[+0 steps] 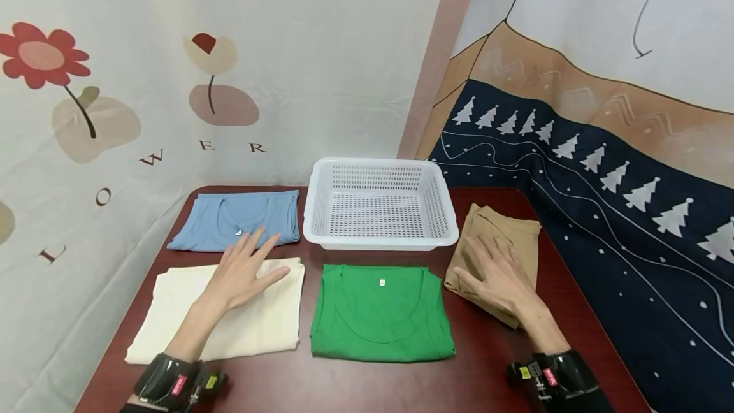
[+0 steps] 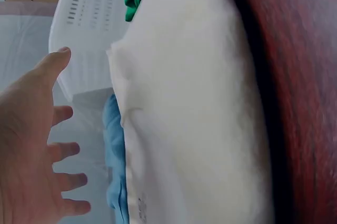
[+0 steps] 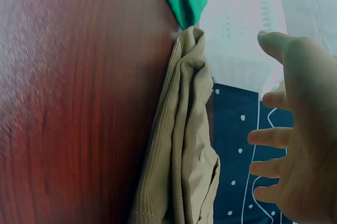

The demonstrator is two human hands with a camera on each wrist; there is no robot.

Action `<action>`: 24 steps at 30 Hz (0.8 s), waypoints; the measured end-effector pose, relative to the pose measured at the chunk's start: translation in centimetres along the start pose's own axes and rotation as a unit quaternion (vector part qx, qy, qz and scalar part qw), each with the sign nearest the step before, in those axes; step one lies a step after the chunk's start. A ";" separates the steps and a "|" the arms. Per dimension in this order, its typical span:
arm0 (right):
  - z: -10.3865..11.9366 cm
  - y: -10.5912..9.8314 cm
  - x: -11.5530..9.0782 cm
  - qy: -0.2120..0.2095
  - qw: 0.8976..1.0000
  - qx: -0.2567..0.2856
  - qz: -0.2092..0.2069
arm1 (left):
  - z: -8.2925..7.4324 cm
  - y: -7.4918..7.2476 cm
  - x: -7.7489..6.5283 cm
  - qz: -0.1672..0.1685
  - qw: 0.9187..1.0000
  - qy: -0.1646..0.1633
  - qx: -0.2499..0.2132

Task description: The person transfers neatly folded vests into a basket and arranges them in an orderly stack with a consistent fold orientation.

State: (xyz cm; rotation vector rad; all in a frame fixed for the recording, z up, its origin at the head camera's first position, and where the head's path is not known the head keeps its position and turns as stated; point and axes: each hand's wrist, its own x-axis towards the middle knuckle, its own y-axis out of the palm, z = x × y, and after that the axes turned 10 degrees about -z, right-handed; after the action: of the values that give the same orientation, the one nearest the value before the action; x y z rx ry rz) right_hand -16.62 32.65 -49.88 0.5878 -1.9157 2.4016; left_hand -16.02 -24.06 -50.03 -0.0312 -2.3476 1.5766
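Note:
My left hand (image 1: pixel 239 275), fingers spread, hovers over the folded cream cloth (image 1: pixel 260 317), its fingertips overlapping the near edge of a folded light blue shirt (image 1: pixel 252 206) in the head view. My right hand (image 1: pixel 497 271), fingers also spread, is above a folded tan garment (image 1: pixel 527 241). Neither hand holds anything. Between the hands a folded green shirt (image 1: pixel 385 317) lies flat, its neckline toward the back. In the left wrist view the cream cloth (image 2: pixel 189 103) fills the middle; in the right wrist view the tan garment (image 3: pixel 184 129) shows its stacked folds.
A white perforated plastic basket (image 1: pixel 381 241) stands at the back middle of the dark red table (image 1: pixel 373 391), with nothing in it. Behind hang a pale curtain (image 1: pixel 321 50) with flower prints and, to the right, a navy cloth (image 1: pixel 516 145) with white trees.

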 end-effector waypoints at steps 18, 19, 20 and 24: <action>2.5 -0.4 -1.9 -0.020 0.998 0.050 -0.041 | -3.6 -1.0 -1.4 0.002 0.996 0.002 -0.088; 2.7 -0.5 -2.0 -0.018 0.998 0.052 -0.043 | -3.9 -1.0 -1.5 -0.001 0.996 0.001 -0.089; 3.0 -0.4 -2.1 -0.017 0.997 0.054 -0.045 | -4.1 -0.9 -1.6 -0.003 0.996 0.000 -0.088; 4.0 -0.3 -2.7 -0.007 0.996 0.077 -0.053 | -5.2 -0.4 -2.2 -0.008 0.995 -0.006 -0.099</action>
State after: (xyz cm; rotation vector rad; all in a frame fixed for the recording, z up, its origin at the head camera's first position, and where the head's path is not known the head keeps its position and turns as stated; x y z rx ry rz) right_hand -12.94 29.57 -49.68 0.6956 -1.6692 2.4988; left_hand -12.47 -19.96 -48.44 -0.0474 -2.4991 1.3351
